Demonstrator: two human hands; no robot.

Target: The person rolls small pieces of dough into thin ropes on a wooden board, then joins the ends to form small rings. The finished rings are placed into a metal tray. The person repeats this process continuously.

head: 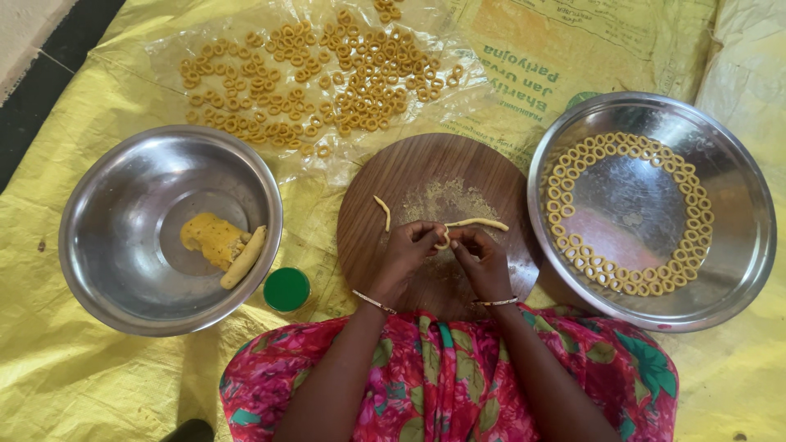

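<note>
Both hands meet over the near part of a round wooden board (434,172). My left hand (407,255) and my right hand (479,260) pinch a small curved strip of yellow dough (443,241) between their fingertips. A longer dough strip (477,223) lies on the board just above my right hand. A short dough piece (383,212) lies further left on the board. Crumbs of dough dust the board's middle.
A steel bowl (123,196) at left holds a dough lump (214,239) and a dough roll (244,257). A green lid (286,289) sits beside it. The steel plate (737,237) at right carries several dough rings. More rings lie on clear plastic (164,49) at the back, over yellow sacking.
</note>
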